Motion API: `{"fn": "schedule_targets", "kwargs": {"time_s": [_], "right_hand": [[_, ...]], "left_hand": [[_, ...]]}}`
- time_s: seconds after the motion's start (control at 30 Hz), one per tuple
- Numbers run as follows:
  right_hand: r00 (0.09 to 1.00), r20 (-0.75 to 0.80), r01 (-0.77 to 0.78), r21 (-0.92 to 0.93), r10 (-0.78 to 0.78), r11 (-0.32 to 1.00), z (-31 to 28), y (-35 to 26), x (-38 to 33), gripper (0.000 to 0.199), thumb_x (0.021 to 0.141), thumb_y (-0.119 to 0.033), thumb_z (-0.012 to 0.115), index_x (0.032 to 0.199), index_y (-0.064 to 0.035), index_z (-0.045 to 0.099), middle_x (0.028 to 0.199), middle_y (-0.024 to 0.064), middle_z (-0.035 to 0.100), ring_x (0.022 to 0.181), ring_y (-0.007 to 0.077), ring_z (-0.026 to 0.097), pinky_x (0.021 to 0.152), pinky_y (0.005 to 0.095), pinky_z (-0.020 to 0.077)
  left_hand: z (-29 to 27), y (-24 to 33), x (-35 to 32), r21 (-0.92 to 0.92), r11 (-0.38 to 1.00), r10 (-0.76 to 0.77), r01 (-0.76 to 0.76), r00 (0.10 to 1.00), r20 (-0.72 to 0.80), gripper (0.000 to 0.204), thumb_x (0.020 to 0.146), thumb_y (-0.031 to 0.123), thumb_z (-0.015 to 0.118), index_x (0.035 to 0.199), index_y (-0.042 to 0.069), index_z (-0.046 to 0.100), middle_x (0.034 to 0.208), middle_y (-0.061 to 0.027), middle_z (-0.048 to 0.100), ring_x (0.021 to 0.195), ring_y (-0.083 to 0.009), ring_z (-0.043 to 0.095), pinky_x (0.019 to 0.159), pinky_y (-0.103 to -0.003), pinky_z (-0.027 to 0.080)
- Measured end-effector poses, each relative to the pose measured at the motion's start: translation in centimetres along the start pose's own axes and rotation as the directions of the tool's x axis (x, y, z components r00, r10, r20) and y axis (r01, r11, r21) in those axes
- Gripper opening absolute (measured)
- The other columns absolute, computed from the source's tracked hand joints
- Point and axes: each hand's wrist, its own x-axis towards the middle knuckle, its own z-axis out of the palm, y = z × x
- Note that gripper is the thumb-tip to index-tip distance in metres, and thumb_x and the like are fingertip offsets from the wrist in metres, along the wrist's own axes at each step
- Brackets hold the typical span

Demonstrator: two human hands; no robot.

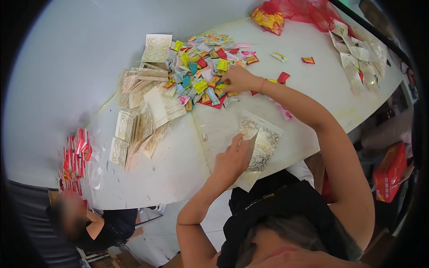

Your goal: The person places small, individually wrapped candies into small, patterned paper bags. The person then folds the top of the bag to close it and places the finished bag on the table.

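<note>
My left hand (pixel 233 156) grips a pouch (pixel 264 143) with a gold-and-white pattern by its side, close to the near edge of the table. Farther off, my right hand (pixel 243 79) reaches into the right side of a heap of small wrapped sweets (pixel 201 71) in many colours. Its fingers are bent and closed among the wrappers; what they pinch, if anything, is hidden. Left of the heap lie stacks of flat patterned pouches (pixel 134 127), with a paler one (pixel 157 105) on top.
Loose sweets lie right of the heap, among them a red one (pixel 283 77). A red mesh bag (pixel 308 13) and several filled pouches (pixel 357 56) are at the far right. Red packets (pixel 76 154) lie at the left, near another person (pixel 100 228). A red box (pixel 389 172) stands at right.
</note>
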Motion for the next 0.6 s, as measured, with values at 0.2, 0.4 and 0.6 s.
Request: {"fn": "schedule_targets", "kwargs": {"time_s": [0.2, 0.4, 0.6], "right_hand": [[0.989, 0.129, -0.102, 0.269, 0.069, 0.958, -6.9, 0.1, -1.6, 0.026, 0.081, -0.030, 0.065, 0.087, -0.0065, 0.074, 0.079, 0.0086, 0.070, 0.071, 0.0194, 0.065, 0.067, 0.0356, 0.0492], [0.946, 0.209, -0.312, 0.391, 0.246, 0.866, -9.0, 2.1, -13.1, 0.066, 0.082, -0.040, 0.071, 0.140, -0.0150, 0.051, 0.142, 0.0142, 0.048, 0.125, 0.0284, 0.047, 0.104, 0.0386, 0.0376], [0.993, 0.097, -0.057, -0.044, 0.061, 0.997, -7.0, -1.8, -15.3, 0.101, 0.064, -0.066, 0.077, 0.148, -0.0252, 0.040, 0.158, 0.0210, 0.019, 0.145, 0.0482, 0.011, 0.113, 0.0618, 0.0160]], "left_hand": [[-1.1, 0.3, -0.2, -0.048, 0.998, -0.034, 0.036, 0.998, 0.046, 0.063, 0.071, 0.013, 0.078, 0.124, 0.013, 0.044, 0.141, -0.0069, 0.042, 0.096, -0.0298, 0.066, 0.067, -0.042, 0.055], [-1.5, 0.2, 0.1, -0.029, 0.999, -0.014, 0.016, 0.998, 0.067, 0.065, 0.071, 0.013, 0.078, 0.127, 0.014, 0.044, 0.142, -0.0057, 0.042, 0.106, -0.0290, 0.063, 0.069, -0.042, 0.055], [-1.3, 0.3, 0.0, -0.043, 0.999, -0.020, 0.022, 0.999, 0.047, 0.066, 0.070, 0.013, 0.079, 0.126, 0.014, 0.044, 0.142, -0.0070, 0.043, 0.107, -0.0291, 0.063, 0.069, -0.041, 0.056]]}}
